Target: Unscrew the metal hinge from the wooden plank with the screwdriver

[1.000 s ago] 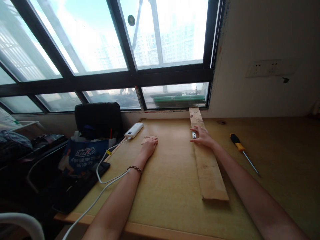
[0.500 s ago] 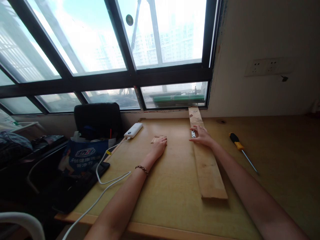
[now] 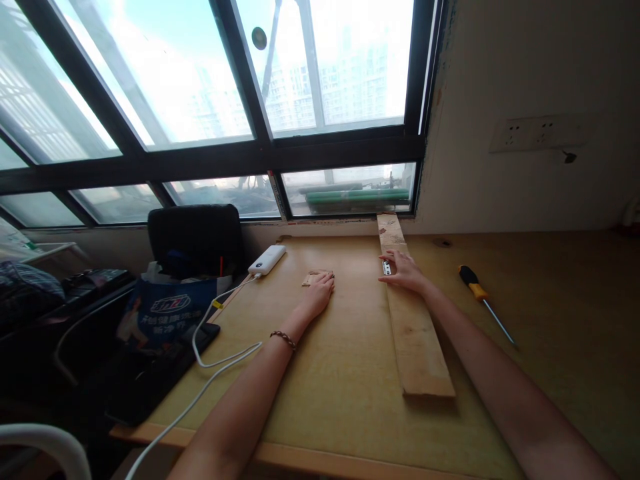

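Pinching metal piece [image 3: 387, 269] on plank [image 3: 420, 343] with right fingers [image 3: 393, 281] near far edge of worktop [image 3: 340, 387], below windows [image 3: 345, 80]; cannot tell grip of left fingers [image 3: 327, 282].

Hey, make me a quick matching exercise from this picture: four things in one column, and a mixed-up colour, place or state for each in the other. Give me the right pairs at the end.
Column one
1. Screwdriver
2. Metal piece
3. Left hand
4. Power bank

Column two
A. Partly covering a small wooden piece
B. Mostly white
C. Black and yellow handle
D. Between the thumb and fingers of the right hand

Right pairs: 1-C, 2-D, 3-A, 4-B
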Demonstrator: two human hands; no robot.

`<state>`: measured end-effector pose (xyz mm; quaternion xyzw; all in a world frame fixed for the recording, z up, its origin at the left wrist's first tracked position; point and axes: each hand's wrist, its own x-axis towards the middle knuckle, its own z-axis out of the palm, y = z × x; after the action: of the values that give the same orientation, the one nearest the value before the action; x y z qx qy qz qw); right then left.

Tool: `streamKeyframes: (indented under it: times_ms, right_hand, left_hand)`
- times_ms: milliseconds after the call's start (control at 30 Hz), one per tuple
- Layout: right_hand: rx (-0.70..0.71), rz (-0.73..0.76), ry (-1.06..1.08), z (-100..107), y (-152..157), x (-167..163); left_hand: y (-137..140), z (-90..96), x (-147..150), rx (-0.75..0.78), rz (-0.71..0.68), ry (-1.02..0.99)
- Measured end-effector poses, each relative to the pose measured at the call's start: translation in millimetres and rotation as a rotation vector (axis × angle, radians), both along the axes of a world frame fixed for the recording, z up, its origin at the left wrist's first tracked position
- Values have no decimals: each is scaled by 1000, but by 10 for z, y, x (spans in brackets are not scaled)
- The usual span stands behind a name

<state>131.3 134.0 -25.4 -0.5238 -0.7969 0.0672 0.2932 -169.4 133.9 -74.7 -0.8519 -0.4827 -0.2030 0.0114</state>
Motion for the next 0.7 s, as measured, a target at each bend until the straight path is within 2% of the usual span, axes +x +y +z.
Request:
streamKeyframes:
  times_ms: [267, 367, 467, 567, 700]
  right_hand:
    - [42, 24, 50, -24, 10, 4]
    - [126, 59, 175, 17, -64, -37]
    - [248, 22, 334, 74, -237, 8]
    - [299, -134, 304, 76, -466, 297]
    - [202, -551, 24, -59, -709, 971]
  left_hand:
    - [-16, -48, -10, 55, -20, -58]
    - [-16, -49, -10, 49, -17, -70]
    - [-40, -9, -10, 46, -19, -103]
    - [-114, 69, -7, 67, -28, -180]
    - [-233, 157, 134, 49, -79, -419]
